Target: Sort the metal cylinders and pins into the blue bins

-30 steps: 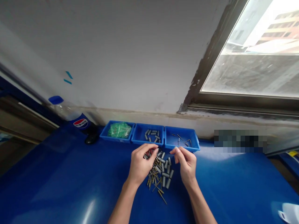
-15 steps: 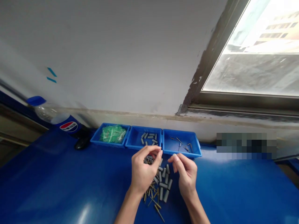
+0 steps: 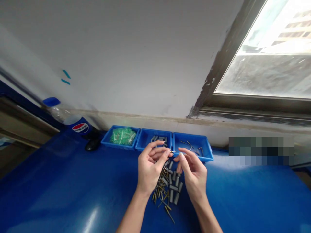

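My left hand [image 3: 150, 171] is closed in a pinch on a thin, shiny metal pin [image 3: 172, 151], whose end sticks out to the right. Facing it, my right hand [image 3: 195, 171] has its thumb and forefinger apart, close to the pin's tip, with nothing visible between them. Below and between both hands lies a pile of thin gold and silver metal pins [image 3: 159, 191]. Several short grey cylinders [image 3: 173, 187] are mixed in along the pile's right side. My fingers hide part of the pile and of the middle tray.
Three blue trays stand in a row by the wall: the left tray [image 3: 105, 141] with green plastic bags [image 3: 123, 136], the middle tray [image 3: 138, 140] with grey cylinders, the right tray [image 3: 178, 144] with several thin pins. A Pepsi bottle [image 3: 81, 127] and a black mouse-like object [image 3: 91, 145] are at the left.
The pin in my left hand now shows beyond the fingertips. My right hand's thumb and forefinger have moved apart and nearer the left hand. The whole view has shifted slightly.
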`<state>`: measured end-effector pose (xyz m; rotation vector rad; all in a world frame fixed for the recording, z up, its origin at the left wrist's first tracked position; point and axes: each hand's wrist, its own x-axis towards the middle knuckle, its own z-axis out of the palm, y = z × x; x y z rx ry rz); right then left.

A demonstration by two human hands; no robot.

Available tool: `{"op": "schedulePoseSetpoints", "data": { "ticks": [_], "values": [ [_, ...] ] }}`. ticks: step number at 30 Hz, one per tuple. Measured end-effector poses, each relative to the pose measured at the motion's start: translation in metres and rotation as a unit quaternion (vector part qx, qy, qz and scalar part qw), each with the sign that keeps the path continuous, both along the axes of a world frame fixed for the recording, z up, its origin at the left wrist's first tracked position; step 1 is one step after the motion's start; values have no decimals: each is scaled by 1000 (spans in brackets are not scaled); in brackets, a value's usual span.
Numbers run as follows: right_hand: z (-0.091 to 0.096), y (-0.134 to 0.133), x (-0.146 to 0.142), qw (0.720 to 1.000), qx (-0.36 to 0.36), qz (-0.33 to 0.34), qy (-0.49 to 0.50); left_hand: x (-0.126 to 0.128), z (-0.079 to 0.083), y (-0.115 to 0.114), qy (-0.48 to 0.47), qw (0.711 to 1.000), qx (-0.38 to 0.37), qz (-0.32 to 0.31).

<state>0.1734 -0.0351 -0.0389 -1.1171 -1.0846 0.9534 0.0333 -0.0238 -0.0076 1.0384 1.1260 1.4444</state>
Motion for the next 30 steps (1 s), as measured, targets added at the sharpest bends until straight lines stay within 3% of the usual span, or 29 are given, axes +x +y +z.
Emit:
{"op": "schedulePoseSetpoints", "data": {
  "ticks": [6,9,12,16,21,30],
  "values": [
    [7,1,0,999,-11,8,53,4,-3,-6,15,999,13,-42],
    [5,-2,3,998,-19,-30,50,-2,-7,-9,128,991,26,-6],
    [3,-6,6,996,-11,-83,33,-14,-13,-10,331,941,59,48],
    [3,-9,6,995,5,-101,20,-27,-22,-10,453,890,55,27],
    [6,-9,0,993,31,-109,-21,-29,-23,-11,484,873,57,22],
    [-9,-11,-4,987,45,-47,-147,-26,-22,-12,498,867,9,14]
  ]
}}
